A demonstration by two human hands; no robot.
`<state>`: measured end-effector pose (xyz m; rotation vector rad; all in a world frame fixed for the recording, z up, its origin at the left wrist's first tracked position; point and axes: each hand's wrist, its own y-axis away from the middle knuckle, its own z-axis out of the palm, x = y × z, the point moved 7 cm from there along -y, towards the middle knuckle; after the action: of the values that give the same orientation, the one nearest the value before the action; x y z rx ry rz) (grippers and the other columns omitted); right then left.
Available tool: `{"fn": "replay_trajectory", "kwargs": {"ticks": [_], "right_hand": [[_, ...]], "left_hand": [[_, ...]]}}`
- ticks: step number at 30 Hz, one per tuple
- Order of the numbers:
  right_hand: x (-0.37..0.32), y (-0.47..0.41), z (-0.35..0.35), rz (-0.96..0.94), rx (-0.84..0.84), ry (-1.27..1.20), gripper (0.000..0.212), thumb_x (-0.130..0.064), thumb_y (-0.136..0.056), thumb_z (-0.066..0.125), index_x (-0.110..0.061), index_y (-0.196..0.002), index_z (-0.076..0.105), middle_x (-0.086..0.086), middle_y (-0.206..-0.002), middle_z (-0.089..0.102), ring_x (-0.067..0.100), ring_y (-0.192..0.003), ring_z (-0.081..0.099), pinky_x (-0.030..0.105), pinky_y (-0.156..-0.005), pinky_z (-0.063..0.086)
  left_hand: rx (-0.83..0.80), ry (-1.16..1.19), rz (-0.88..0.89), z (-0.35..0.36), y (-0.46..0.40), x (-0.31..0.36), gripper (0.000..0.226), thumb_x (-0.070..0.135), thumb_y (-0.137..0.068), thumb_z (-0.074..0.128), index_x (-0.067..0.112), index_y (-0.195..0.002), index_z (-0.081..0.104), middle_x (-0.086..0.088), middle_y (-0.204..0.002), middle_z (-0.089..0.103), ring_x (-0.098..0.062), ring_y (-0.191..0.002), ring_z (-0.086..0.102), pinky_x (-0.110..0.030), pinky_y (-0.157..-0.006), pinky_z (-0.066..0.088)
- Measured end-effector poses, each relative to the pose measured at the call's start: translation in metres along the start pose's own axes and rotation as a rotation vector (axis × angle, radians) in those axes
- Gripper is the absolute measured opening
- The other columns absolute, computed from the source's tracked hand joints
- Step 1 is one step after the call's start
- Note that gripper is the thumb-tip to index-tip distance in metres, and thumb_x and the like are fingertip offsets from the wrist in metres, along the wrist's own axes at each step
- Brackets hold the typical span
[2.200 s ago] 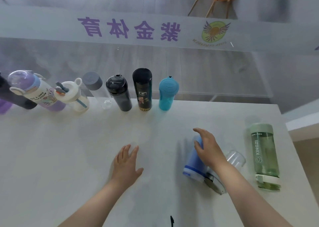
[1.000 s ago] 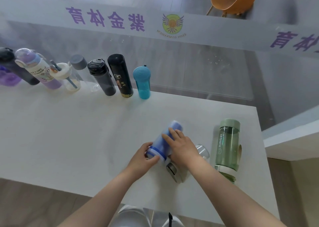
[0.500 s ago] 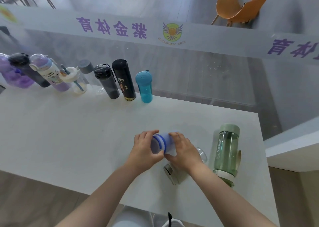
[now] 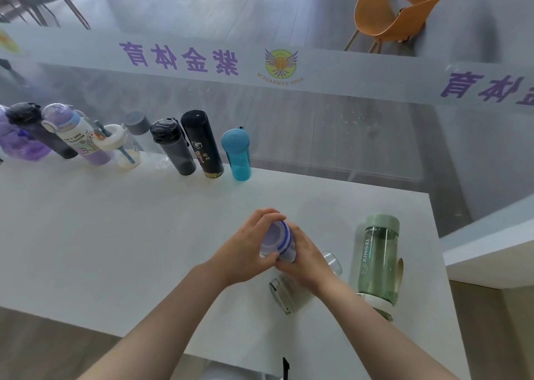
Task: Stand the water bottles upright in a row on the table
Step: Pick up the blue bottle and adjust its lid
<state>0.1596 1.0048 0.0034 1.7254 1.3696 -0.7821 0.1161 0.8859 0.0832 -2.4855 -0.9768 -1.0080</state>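
The left hand wraps its fingers around the near side of a pale blue bottle, thumb and fingers curled tight on it; the right hand closes on the same bottle from the other side, fingers pressed to its wall just below the dark blue ring; between the two hands the bottle is tipped so that one round end faces up toward the camera, and whether it touches the table cannot be told. Just beneath the right wrist a clear bottle with a pale cap lies on its side on the table, mostly hidden by the hand; to its right a green bottle also lies flat, its green end pointing away and its white end toward the near edge. Along the far edge of the table stands a row of bottles; from the right, a teal bottle, a tall black bottle, a dark grey bottle, a clear bottle with a grey cap, a small white-lidded bottle, a purple-and-white bottle, then darker and purple bottles at the left edge, partly cut off. Behind the glass an orange chair stands on the floor.
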Motion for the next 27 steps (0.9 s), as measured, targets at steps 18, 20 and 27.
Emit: {"fn": "replay_trajectory", "kwargs": {"ticks": [18, 20, 27], "right_hand": [[0.02, -0.064, -0.015, 0.118, 0.124, -0.27, 0.074, -0.039, -0.07, 0.08, -0.046, -0.129, 0.037, -0.022, -0.126, 0.053, 0.005, -0.116, 0.054, 0.04, -0.099, 0.048], [0.016, -0.078, -0.018, 0.116, 0.131, -0.271, 0.073, -0.037, -0.072, 0.081, -0.047, -0.129, 0.037, -0.023, -0.126, 0.053, 0.001, -0.115, 0.053, 0.037, -0.1, 0.048], [0.007, -0.126, -0.03, 0.084, 0.175, -0.248, 0.077, -0.037, -0.071, 0.08, -0.04, -0.134, 0.036, -0.021, -0.126, 0.053, 0.003, -0.114, 0.053, 0.039, -0.1, 0.046]], "left_hand": [[-0.353, -0.429, -0.561, 0.028, 0.019, -0.164, 0.093, 0.053, -0.083, 0.062, 0.029, -0.153, 0.005, -0.003, -0.163, -0.002, -0.026, -0.149, 0.004, -0.042, -0.12, 0.017], [-0.372, -0.441, -0.583, 0.032, 0.019, -0.171, 0.098, 0.055, -0.081, 0.064, 0.03, -0.153, 0.003, -0.001, -0.163, -0.005, -0.025, -0.15, 0.003, -0.044, -0.119, 0.018], [-0.399, -0.461, -0.61, 0.05, 0.025, -0.178, 0.11, 0.058, -0.075, 0.069, 0.029, -0.152, -0.004, -0.003, -0.161, -0.017, -0.028, -0.149, -0.008, -0.043, -0.12, 0.014]]}}
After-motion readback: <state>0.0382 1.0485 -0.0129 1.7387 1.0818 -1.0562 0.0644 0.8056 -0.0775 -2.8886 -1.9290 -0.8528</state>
